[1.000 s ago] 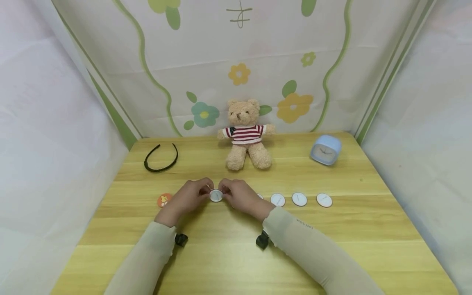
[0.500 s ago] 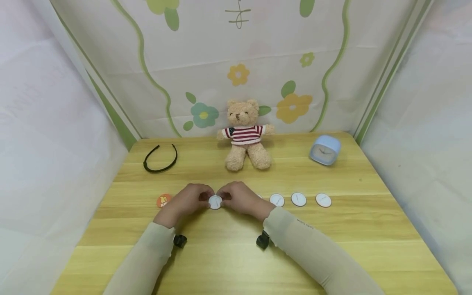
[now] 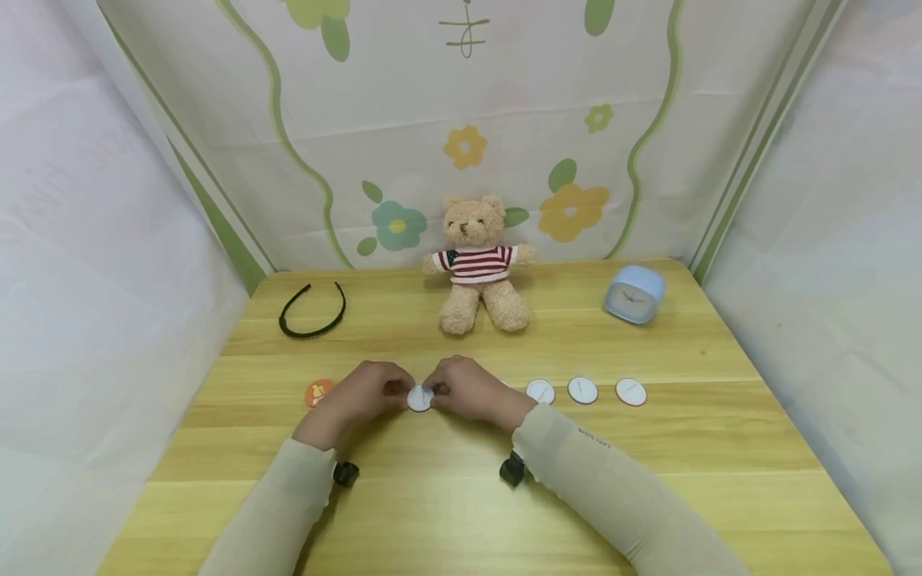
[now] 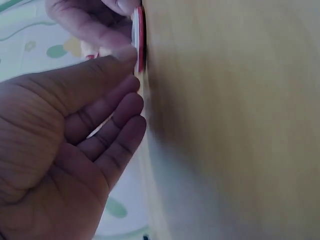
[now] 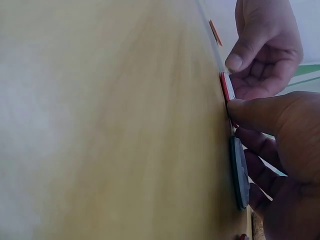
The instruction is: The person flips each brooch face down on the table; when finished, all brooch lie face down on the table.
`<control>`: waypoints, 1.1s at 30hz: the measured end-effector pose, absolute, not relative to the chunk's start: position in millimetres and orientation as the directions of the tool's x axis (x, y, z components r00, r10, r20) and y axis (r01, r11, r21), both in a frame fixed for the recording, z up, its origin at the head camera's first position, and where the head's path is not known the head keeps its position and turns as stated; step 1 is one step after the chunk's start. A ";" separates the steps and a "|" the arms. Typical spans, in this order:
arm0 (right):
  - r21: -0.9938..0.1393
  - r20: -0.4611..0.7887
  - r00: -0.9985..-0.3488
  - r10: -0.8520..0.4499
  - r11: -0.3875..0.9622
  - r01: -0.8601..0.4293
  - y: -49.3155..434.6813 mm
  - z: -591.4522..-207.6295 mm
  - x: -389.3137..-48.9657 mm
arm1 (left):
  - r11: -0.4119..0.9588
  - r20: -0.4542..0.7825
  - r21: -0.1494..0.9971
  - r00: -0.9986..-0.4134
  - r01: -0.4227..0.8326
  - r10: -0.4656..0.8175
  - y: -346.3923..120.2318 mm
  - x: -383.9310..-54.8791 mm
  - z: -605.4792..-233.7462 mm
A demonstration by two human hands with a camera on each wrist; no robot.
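Note:
A small round white card [image 3: 420, 398] with thin dark markings and a reddish edge lies on the wooden table. On its left is my left hand [image 3: 366, 396], fingers loosely bent and the thumb tip close to the rim; contact is unclear. From the other side my right hand [image 3: 471, 390] holds the card's edge, its thumb [image 5: 247, 111] against the rim and the index fingertip partly hidden. Another round card [image 5: 240, 172] with a dark green edge lies beneath the right hand's fingers. Further right are more white round cards, including one at the row's end [image 3: 631, 392].
An orange round card [image 3: 318, 393] is partly covered by the left wrist. Behind the row lie a black headband [image 3: 311, 332], a teddy bear [image 3: 479, 264] in a striped shirt and a light blue clock [image 3: 635, 294]. Fabric walls stand around the table [image 3: 432, 520].
Both hands brought the white card slightly toward the body and laid it level with the row. The left hand's fingers have loosened at its edge. Other objects stay put.

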State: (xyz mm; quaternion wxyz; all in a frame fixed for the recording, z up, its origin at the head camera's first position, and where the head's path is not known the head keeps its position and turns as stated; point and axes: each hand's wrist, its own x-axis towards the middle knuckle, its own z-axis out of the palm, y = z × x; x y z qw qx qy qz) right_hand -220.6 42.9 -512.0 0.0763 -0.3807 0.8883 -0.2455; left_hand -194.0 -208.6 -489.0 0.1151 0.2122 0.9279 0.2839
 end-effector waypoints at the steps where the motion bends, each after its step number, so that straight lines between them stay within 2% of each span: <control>1: -0.497 0.050 -0.700 -0.713 0.590 -0.637 42.8 -511.5 -220.3 | 0.756 -0.092 0.567 -0.887 0.327 0.452 -212.8 -192.8 -488.5; 10: -0.496 0.031 -0.710 -0.703 0.606 -0.622 42.4 -510.5 -219.4 | 0.807 -0.057 0.518 -0.930 0.284 0.363 -278.9 -177.3 -474.2; 16: -0.505 0.031 -0.710 -0.703 0.602 -0.618 41.7 -512.3 -220.9 | 0.840 -0.113 0.514 -0.957 0.172 0.265 -316.9 -171.0 -473.9; 28: -0.516 0.015 -0.714 -0.700 0.606 -0.605 40.0 -515.5 -221.0 | 0.851 -0.136 0.517 -0.972 0.095 0.191 -342.5 -165.1 -478.7; 33: -0.514 0.018 -0.722 -0.692 0.613 -0.600 42.0 -515.3 -222.9 | 0.851 -0.146 0.515 -0.968 0.102 0.204 -344.7 -168.2 -478.6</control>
